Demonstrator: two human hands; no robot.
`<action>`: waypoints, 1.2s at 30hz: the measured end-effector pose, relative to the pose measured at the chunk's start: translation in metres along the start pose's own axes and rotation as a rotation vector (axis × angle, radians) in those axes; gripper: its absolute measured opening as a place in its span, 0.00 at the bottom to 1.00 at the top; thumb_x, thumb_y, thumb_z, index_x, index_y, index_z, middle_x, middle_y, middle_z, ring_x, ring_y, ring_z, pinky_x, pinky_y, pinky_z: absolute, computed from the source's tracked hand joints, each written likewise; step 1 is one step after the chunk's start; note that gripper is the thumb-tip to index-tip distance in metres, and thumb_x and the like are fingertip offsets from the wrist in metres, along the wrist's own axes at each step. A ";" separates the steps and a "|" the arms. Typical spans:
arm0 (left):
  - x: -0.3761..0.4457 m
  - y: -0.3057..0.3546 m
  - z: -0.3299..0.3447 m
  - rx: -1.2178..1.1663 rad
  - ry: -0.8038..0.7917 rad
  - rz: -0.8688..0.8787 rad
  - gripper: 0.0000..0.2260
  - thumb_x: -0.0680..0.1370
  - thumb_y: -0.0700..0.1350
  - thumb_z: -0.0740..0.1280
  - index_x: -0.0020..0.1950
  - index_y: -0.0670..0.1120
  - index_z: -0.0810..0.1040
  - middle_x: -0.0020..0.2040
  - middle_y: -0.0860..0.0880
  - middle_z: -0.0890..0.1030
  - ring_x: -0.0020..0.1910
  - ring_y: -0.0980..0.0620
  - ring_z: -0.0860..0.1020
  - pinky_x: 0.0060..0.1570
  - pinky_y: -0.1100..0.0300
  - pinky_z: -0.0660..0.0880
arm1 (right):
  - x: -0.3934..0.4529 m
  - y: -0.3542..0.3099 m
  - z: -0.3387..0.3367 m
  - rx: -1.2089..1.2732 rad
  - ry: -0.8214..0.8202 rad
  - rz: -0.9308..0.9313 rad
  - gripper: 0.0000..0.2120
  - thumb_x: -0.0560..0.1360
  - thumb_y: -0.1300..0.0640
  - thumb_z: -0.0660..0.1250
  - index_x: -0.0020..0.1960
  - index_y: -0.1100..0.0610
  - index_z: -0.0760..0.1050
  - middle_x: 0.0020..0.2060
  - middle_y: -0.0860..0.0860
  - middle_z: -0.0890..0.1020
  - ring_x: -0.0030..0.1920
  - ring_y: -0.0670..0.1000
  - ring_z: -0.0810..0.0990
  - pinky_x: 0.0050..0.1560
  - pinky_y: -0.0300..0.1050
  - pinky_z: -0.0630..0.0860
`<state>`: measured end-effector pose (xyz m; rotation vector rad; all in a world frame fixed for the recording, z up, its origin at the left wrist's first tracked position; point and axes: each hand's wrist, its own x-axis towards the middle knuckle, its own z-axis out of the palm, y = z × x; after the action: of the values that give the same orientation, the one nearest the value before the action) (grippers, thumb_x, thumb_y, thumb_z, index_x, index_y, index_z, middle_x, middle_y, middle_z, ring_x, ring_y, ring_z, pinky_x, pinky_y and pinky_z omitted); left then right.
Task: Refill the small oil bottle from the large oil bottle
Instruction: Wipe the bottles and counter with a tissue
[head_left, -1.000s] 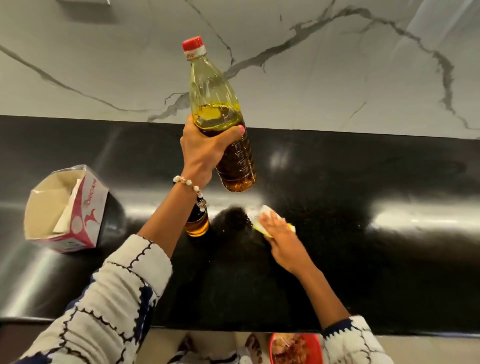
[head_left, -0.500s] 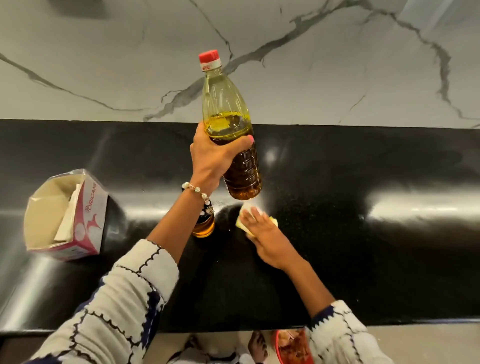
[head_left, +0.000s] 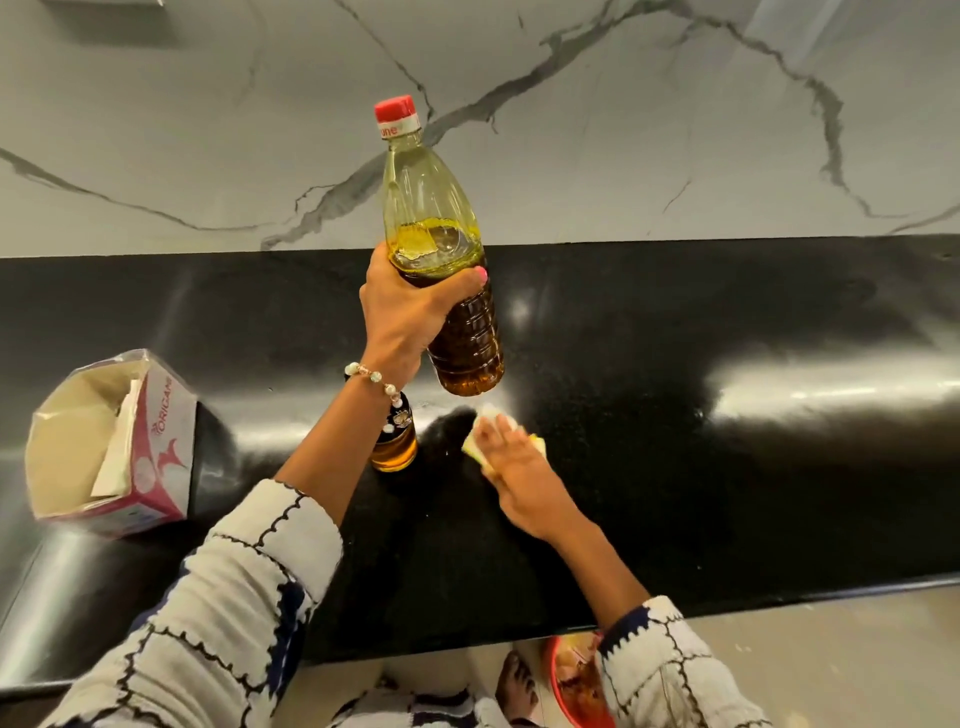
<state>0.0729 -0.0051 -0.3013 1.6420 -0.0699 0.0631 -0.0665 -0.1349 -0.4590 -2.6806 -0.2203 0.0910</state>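
The large oil bottle (head_left: 441, 249), clear plastic with a red cap on, is about half full of amber oil. My left hand (head_left: 405, 317) grips its middle and holds it upright above the black counter (head_left: 727, 467). Behind my left wrist stands the small oil bottle (head_left: 395, 447), dark with amber oil at its base; its top is hidden by my wrist and bracelet. My right hand (head_left: 514, 457) lies flat on a pale yellowish tissue (head_left: 483, 441), pressing it onto the counter just right of the small bottle.
An open pink and white tissue box (head_left: 156, 457) stands on the counter at the left. A marble wall (head_left: 675, 130) rises behind the counter. Below the counter's front edge are a red bowl (head_left: 571, 680) on the floor and a bare foot.
My right hand slid the tissue leftward on the counter, toward the small bottle. The large bottle stays lifted in my left hand, nearly unchanged.
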 end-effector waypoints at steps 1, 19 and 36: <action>-0.002 0.000 0.002 0.002 -0.012 -0.001 0.35 0.57 0.55 0.80 0.61 0.49 0.73 0.52 0.52 0.81 0.50 0.56 0.81 0.53 0.55 0.80 | -0.009 0.008 -0.004 0.000 -0.052 -0.079 0.28 0.80 0.62 0.56 0.78 0.56 0.50 0.77 0.49 0.49 0.77 0.48 0.42 0.74 0.41 0.36; -0.023 0.000 0.013 0.033 -0.084 0.045 0.34 0.60 0.54 0.80 0.62 0.50 0.72 0.54 0.53 0.80 0.53 0.56 0.80 0.52 0.60 0.79 | -0.042 -0.029 -0.045 0.637 0.033 0.557 0.17 0.82 0.57 0.57 0.70 0.55 0.69 0.60 0.56 0.76 0.62 0.53 0.75 0.62 0.47 0.69; -0.020 -0.004 0.020 0.050 -0.084 0.043 0.34 0.60 0.53 0.80 0.62 0.49 0.72 0.54 0.52 0.80 0.52 0.56 0.80 0.52 0.58 0.79 | -0.043 0.045 -0.027 -0.186 0.108 0.586 0.28 0.83 0.49 0.48 0.78 0.62 0.45 0.78 0.58 0.46 0.78 0.56 0.43 0.75 0.50 0.42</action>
<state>0.0536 -0.0249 -0.3084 1.6928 -0.1693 0.0289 -0.0995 -0.1940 -0.4529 -2.8349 0.6226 0.1077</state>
